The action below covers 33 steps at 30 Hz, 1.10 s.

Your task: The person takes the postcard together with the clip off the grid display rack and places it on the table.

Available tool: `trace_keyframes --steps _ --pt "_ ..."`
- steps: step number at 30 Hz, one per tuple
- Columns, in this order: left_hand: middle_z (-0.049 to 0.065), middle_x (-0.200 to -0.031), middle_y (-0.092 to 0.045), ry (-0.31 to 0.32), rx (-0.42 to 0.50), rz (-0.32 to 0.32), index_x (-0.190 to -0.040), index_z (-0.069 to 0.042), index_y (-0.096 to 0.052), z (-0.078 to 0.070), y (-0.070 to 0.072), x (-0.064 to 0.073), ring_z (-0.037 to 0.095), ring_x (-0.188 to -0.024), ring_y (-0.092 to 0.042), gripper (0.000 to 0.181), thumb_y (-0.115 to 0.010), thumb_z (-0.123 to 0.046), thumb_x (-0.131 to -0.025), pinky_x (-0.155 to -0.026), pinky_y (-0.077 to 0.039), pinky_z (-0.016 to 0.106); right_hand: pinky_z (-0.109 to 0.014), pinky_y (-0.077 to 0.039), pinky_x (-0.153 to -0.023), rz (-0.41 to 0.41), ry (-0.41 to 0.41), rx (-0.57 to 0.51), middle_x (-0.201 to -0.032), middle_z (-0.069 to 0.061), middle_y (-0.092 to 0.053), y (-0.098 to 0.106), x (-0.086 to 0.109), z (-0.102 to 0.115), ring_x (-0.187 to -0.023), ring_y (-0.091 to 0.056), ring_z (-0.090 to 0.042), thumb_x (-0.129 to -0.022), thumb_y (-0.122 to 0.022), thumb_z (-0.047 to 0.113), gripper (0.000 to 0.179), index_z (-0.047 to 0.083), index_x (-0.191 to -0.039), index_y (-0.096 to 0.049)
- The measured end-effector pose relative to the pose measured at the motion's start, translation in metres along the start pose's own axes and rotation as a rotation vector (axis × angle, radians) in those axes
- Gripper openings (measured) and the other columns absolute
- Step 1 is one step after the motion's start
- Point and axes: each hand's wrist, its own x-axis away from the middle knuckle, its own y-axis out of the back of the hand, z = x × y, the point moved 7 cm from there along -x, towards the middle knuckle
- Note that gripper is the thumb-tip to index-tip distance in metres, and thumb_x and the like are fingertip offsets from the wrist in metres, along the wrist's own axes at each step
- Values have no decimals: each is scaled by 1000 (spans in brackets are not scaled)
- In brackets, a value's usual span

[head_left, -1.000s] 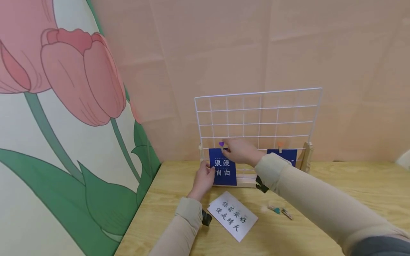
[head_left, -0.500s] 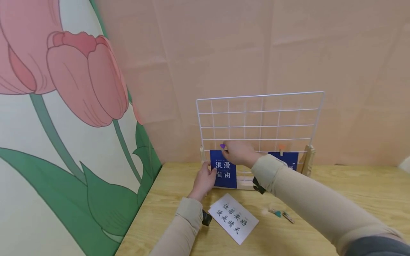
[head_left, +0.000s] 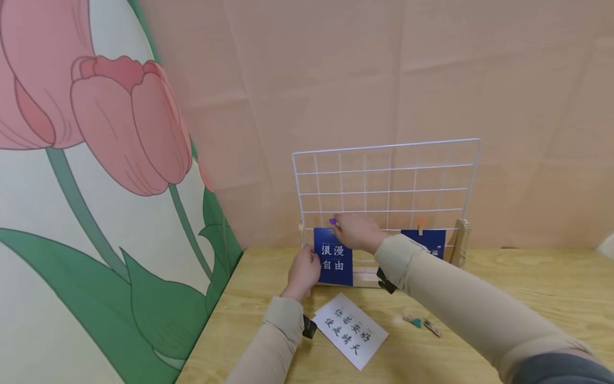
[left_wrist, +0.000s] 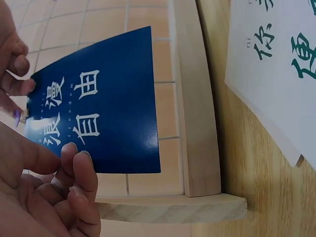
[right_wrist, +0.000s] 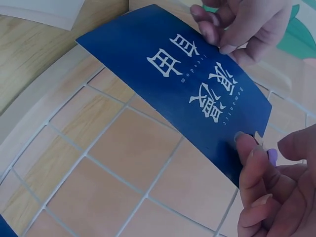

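Note:
A dark blue card (head_left: 334,274) with white characters stands against the white wire grid (head_left: 386,146). My left hand (head_left: 303,272) pinches its left edge between thumb and curled fingers. At the card's top edge, my right hand (head_left: 361,232) holds a small wooden clothespin with a purple heart (head_left: 333,221); the right wrist view shows the clothespin (right_wrist: 259,138) between thumb and fingers. Whether the clothespin bites the card or a wire is hidden by the fingers. Farther right, another blue card (head_left: 434,241) hangs from an orange-topped clothespin (head_left: 420,226), partly covered by my right sleeve.
White cards (head_left: 352,330) with dark characters lie on the wooden table (head_left: 527,298) before the grid. Right of them lie a clothespin with a teal heart (head_left: 415,322) and another loose clothespin (head_left: 433,328). A wooden stand (head_left: 461,242) supports the grid.
Both hands stay at the blue card, with only slight shifts of the right fingers by the purple heart. The head view moves a little.

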Motion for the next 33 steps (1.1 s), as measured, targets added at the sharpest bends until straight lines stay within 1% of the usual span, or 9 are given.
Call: trace_keyframes --steps 4,6,12,17,19,22,24,28,33 --pt "13 -88 -67 4 -10 -1 -98 -4 -60 0 0 1 30 -79 -63 12 -49 -9 -101 -69 -51 49 -44 -59 -79 -16 4 -20 -114 -19 -72 0 -1 0 -97 -70 -32 -110 -44 23 40 -4 -134 -61" --pt "12 -85 -66 6 -10 -2 -97 -5 -59 0 0 0 29 -77 -62 12 -49 -10 -102 -67 -50 47 -44 -59 -77 -27 0 -29 -108 -17 -73 2 -1 1 -91 -70 -30 -111 -44 24 39 -4 -131 -63" --pt "9 -79 -62 -4 -18 -15 -92 -7 -57 0 1 -3 27 -72 -59 12 -51 -12 -101 -62 -46 45 -42 -58 -70 -60 -23 -37 -102 -13 -73 7 -3 1 -80 -67 -24 -110 -48 24 37 -2 -129 -67" --pt "7 -76 -59 9 -11 3 -93 -6 -58 0 1 -4 26 -73 -58 14 -50 -13 -103 -63 -46 44 -39 -57 -65 -101 -33 -31 -97 -10 -74 4 -3 -2 -74 -66 -21 -109 -51 23 34 0 -125 -69" --pt "6 -78 -59 23 -10 14 -94 -7 -59 2 1 -3 25 -74 -58 15 -50 -14 -104 -66 -47 43 -36 -56 -61 -110 -33 -32 -90 -8 -72 1 -3 -3 -69 -64 -19 -109 -50 24 33 1 -122 -70" --pt "6 -79 -60 42 -1 27 -97 -6 -60 4 1 -1 24 -75 -58 16 -49 -14 -105 -67 -48 43 -32 -52 -56 -116 -26 -47 -78 -4 -67 -4 -2 -3 -63 -60 -16 -110 -50 24 32 1 -116 -71" --pt "5 -80 -61 44 -1 29 -99 -5 -61 5 0 0 23 -76 -58 16 -50 -14 -105 -67 -48 43 -31 -52 -56 -118 -22 -51 -76 -2 -65 -7 -1 -3 -63 -59 -16 -110 -49 23 31 1 -115 -70" --pt "5 -79 -60 42 -1 33 -100 -5 -62 5 0 0 23 -74 -58 15 -50 -14 -104 -66 -47 41 -30 -53 -58 -118 -14 -48 -81 -2 -66 -8 1 -3 -65 -61 -15 -111 -48 22 30 2 -114 -69" --pt "4 -76 -57 33 2 35 -97 -5 -60 4 -1 -2 22 -71 -55 14 -50 -13 -104 -62 -45 39 -28 -52 -58 -129 31 -56 -84 -2 -68 -6 3 -3 -67 -61 -14 -110 -50 22 27 3 -113 -69"
